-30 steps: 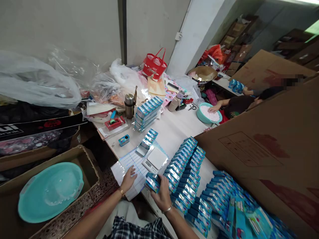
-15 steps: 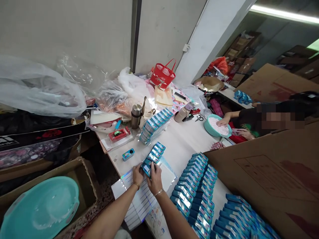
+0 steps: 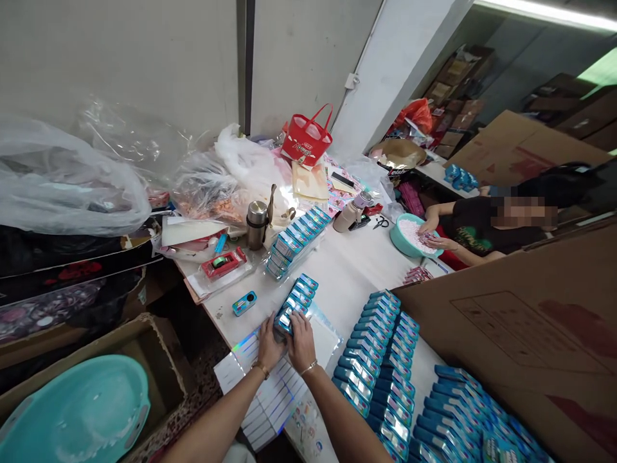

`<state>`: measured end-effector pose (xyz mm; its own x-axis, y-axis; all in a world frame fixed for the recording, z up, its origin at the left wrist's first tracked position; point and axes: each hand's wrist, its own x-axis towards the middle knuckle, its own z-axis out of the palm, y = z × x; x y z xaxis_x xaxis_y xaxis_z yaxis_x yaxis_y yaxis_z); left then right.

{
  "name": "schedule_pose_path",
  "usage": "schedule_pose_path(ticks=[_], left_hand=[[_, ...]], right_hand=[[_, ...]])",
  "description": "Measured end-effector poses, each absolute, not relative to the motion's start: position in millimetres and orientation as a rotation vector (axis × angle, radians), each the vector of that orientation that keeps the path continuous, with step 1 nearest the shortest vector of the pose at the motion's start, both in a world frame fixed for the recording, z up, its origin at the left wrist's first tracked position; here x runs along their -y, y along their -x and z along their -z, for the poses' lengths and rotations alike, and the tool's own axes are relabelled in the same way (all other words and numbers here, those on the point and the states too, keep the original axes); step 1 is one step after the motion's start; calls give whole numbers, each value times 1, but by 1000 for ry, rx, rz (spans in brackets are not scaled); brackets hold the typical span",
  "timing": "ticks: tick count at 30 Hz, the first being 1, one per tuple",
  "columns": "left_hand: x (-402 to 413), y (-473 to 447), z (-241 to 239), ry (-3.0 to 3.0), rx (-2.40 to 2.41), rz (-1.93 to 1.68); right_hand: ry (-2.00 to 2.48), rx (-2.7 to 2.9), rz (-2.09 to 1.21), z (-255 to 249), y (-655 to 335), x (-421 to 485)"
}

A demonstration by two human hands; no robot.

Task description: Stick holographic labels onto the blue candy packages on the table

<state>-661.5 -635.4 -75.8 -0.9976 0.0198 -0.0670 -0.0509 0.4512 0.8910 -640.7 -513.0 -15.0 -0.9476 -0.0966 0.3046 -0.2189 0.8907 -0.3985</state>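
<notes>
A short row of small blue tins stands on the table in front of me. My left hand is closed against the left side of its near end. On the other side my right hand grips the same end, fingers lying over the nearest tins, which are partly hidden. Under and beside my wrists lie white sheets marked with lines and shiny edges. One single blue tin with a dark round spot rests to the left, apart from the row.
Long rows of blue tins fill the table's right side beside a cardboard wall. Wrapped tins, a steel flask and a tape dispenser stand beyond. Across, a co-worker's hands are at a turquoise basin.
My right hand's fingers have spread farther over the near tins, and the near end looks more even. The co-worker's hands have come closer together at the basin. My view has shifted slightly.
</notes>
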Motion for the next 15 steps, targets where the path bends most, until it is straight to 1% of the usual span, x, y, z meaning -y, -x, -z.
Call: schedule_pose_path(ticks=[6,11,15], left_hand=[[624,657,75,82,-2729,-1511],[618,655,90,154,-2722,-1471],[618,655,92,139,-2750,-1417]], right_hand=[[-99,2782,-620,14,642,523],[-110,2728,-748,20,636,524],[-27,2760,-675,23,636,524]])
